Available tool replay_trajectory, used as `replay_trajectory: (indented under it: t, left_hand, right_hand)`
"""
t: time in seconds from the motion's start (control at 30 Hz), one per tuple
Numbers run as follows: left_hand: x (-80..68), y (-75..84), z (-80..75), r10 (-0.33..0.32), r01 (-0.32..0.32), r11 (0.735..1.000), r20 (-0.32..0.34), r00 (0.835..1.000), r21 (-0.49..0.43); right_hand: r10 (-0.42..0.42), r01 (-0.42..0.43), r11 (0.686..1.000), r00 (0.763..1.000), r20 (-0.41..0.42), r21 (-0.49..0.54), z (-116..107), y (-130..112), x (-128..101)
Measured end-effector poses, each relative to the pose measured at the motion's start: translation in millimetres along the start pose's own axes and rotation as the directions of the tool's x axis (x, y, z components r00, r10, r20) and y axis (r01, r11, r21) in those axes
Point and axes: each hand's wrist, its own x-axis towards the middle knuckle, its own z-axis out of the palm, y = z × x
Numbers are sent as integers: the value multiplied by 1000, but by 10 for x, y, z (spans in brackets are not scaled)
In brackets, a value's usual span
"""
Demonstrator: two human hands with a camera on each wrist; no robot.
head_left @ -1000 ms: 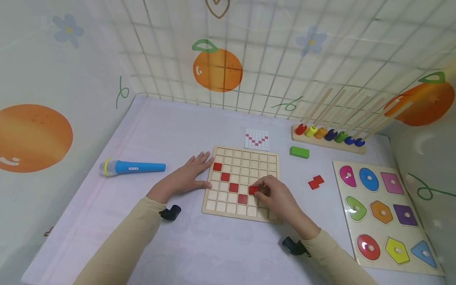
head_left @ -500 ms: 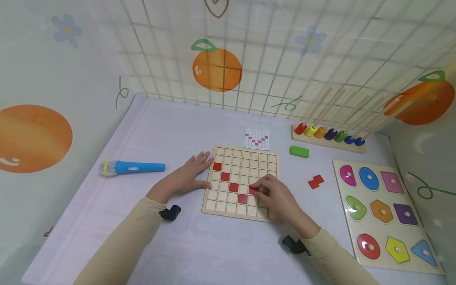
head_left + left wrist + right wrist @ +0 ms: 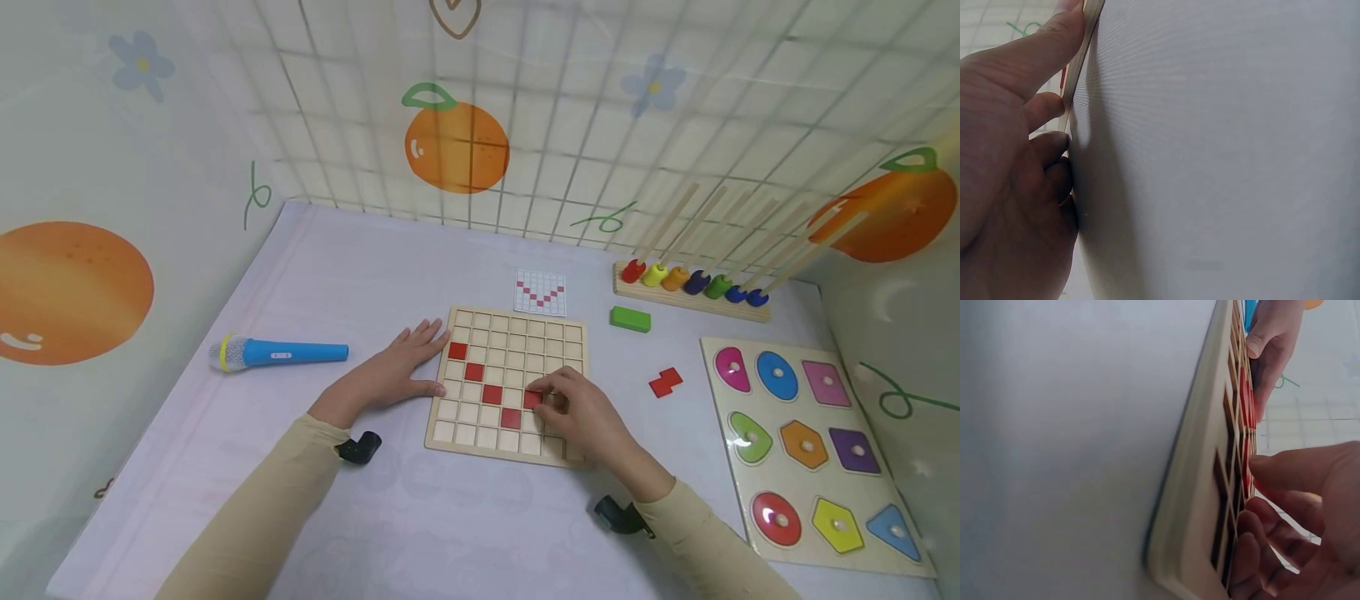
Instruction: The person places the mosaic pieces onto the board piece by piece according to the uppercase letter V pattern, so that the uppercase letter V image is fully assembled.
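A wooden grid board [image 3: 491, 452] lies flat on the table in the head view. Several red square tiles sit in its cells, running diagonally down from the upper left. My left hand [image 3: 393, 367] lies at the board's left edge with fingers spread, fingertips and thumb at the rim. The thumb and index finger of my right hand [image 3: 591, 421] pinch a red square tile [image 3: 533, 401] at its cell, one row above the lowest red tile [image 3: 511, 418]. In the right wrist view the thumb [image 3: 1272, 469] meets the red tile; the other fingers curl low over the board.
Behind the board lies a card [image 3: 540, 292] printed with a red V pattern. To the right are loose red tiles [image 3: 665, 383], a green block [image 3: 631, 320], a bead rack [image 3: 690, 293] and a shape puzzle [image 3: 802, 492]. A blue toy microphone [image 3: 288, 352] lies left.
The red tile under my right fingers was slightly tilted half a second ago and now looks flat in its cell. My left hand has stayed in place.
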Motion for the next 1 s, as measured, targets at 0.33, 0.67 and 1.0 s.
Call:
replay_trajectory:
  t: [0.33,0.67,1.0]
  left_hand:
    - [-2,5,1,4,-4,1000,-5,1000,2]
    - [-13,18,-6,-4,4,1000,-4,1000,3]
    - [-11,6,1,-21,21,1000,6,1000,3]
  right_hand:
    - [32,-32,999,999,-18,15,-45,9,-37]
    - [51,-49,998,998,-44,32,-152,96,-95]
    - [78,-79,997,993,-89,-2,-283,274,-158]
